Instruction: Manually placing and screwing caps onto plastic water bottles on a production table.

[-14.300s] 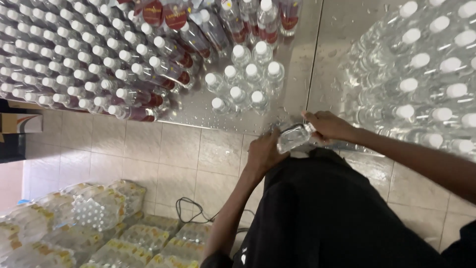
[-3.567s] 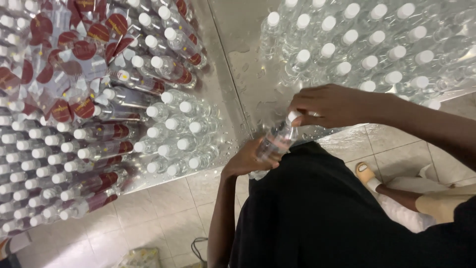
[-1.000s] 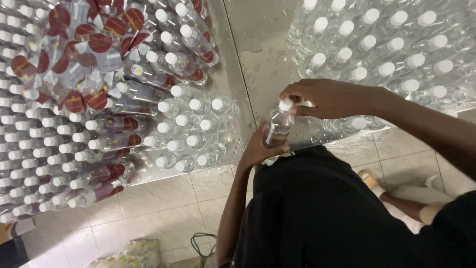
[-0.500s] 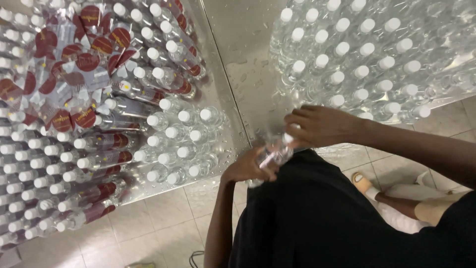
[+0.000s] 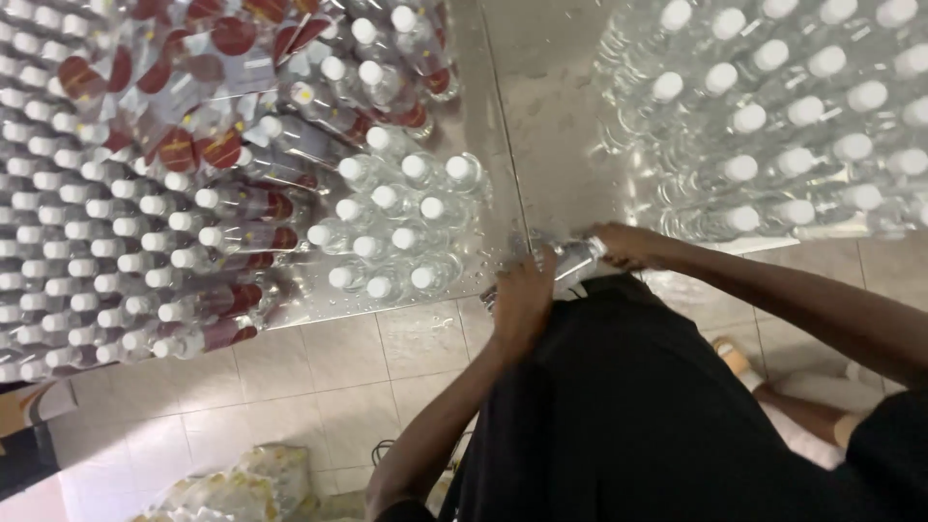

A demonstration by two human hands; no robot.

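While I watch through the head view, item one: a clear plastic bottle (image 5: 570, 259) lies sideways at the steel table's (image 5: 551, 116) near edge, left hand (image 5: 522, 295) wrapped around its body, right hand (image 5: 628, 244) closed on its cap end. At 10 o'clock, red-labelled bottles (image 5: 174, 145), seemingly finished; at 2 o'clock, unlabelled bottles (image 5: 793, 116), many apparently remaining.

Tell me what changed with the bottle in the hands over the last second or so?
The small clear plastic bottle was tipped from nearly upright to lying almost flat, low at the metal table's edge. The left hand keeps gripping its body and the right hand its cap end. The white-capped bottles standing on the table stayed put.
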